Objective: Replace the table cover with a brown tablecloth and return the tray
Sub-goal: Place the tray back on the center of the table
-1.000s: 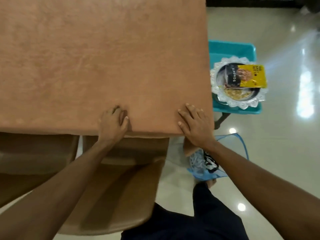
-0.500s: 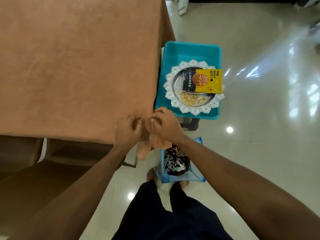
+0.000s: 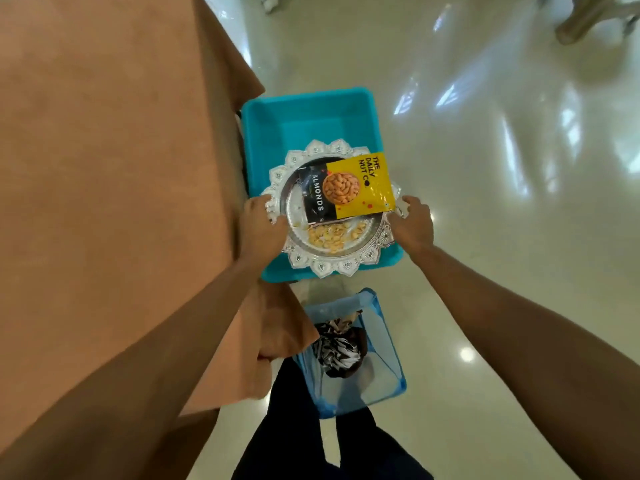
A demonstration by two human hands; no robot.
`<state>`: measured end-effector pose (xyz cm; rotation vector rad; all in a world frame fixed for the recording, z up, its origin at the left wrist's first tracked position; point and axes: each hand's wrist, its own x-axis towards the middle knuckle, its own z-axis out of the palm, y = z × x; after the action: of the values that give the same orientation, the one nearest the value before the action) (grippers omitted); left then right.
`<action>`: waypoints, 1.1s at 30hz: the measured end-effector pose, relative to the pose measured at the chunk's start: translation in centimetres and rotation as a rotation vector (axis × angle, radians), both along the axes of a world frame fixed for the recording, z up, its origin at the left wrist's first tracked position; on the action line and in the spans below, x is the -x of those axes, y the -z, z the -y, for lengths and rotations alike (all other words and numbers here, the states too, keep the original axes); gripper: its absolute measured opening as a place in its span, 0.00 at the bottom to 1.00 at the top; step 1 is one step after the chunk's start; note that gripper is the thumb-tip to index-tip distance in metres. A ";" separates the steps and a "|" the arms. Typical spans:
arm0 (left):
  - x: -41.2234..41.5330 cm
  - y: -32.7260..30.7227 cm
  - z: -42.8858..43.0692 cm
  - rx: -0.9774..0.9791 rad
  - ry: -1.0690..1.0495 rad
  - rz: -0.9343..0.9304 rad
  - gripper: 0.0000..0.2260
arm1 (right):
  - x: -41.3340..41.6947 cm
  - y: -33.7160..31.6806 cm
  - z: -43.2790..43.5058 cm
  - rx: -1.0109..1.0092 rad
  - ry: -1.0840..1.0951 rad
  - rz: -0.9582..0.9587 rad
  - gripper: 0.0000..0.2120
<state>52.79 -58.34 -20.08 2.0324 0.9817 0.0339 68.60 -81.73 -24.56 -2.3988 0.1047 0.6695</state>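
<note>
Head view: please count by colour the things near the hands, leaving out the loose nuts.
Blue: 2, tub and bag
Silver: 1, tray
Yellow and black: 1, packet
Brown: 1, tablecloth
Black and white: 1, cloth in the bag
Total: 6

Teal tub (image 3: 311,123) on the floor (image 3: 485,168) in front of me. Almond packet (image 3: 349,188) over its near half, loose nuts (image 3: 332,235) just beside the packet. Blue bag (image 3: 388,341) at my feet. Furniture legs (image 3: 585,19) at the far right.
</note>
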 end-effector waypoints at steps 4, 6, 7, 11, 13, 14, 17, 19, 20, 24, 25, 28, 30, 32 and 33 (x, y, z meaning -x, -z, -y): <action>-4.0 4.1 -3.1 0.262 -0.306 -0.150 0.24 | -1.2 1.9 -1.1 -0.060 0.042 -0.119 0.18; -5.3 5.5 -4.0 0.359 -0.411 -0.199 0.25 | -1.0 2.6 -1.7 -0.097 0.087 -0.111 0.14; -5.7 6.1 -4.4 0.386 -0.454 -0.225 0.25 | -0.8 2.6 -1.8 -0.114 0.097 -0.098 0.13; -6.8 5.9 -4.3 0.482 -0.544 -0.165 0.12 | -0.8 2.3 -1.7 -0.141 0.146 -0.103 0.10; -7.0 5.5 -4.1 0.572 -0.578 -0.115 0.07 | -1.1 1.9 -1.6 -0.173 0.201 -0.142 0.09; -6.9 5.2 -4.1 0.590 -0.571 -0.090 0.06 | -1.2 1.6 -1.5 -0.196 0.238 -0.160 0.09; -6.3 2.9 -4.0 0.599 -0.512 -0.020 0.06 | -1.0 -0.5 -1.2 -0.292 0.290 -0.152 0.04; -6.1 1.6 -4.3 0.608 -0.481 0.023 0.06 | -1.0 -2.0 -1.0 -0.349 0.295 -0.124 0.02; -5.7 0.5 -4.3 0.610 -0.458 0.060 0.06 | -0.7 -3.2 -0.6 -0.382 0.291 -0.108 0.03; -4.4 -3.5 -4.7 0.654 -0.401 0.121 0.06 | -0.2 -7.3 -0.1 -0.454 0.267 -0.045 0.07; -3.8 -5.0 -4.6 0.667 -0.389 0.145 0.06 | 0.0 -8.7 0.2 -0.476 0.256 -0.023 0.06; -1.5 -8.9 -3.6 0.716 -0.367 0.204 0.10 | 0.9 -12.6 0.6 -0.542 0.235 0.007 0.04; 0.1 -11.2 -3.5 0.730 -0.395 0.233 0.09 | 1.1 -14.8 0.2 -0.574 0.210 0.041 0.05; 2.0 -13.8 -3.8 0.743 -0.371 0.242 0.11 | 2.1 -17.6 -0.4 -0.610 0.187 0.054 0.03; 3.0 -15.2 -4.0 0.743 -0.354 0.250 0.13 | 2.6 -18.8 -1.0 -0.626 0.174 0.053 0.02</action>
<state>49.76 -54.30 -4.87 1.1384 0.9919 0.0946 66.03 -80.76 -5.80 -1.7798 0.0673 0.4686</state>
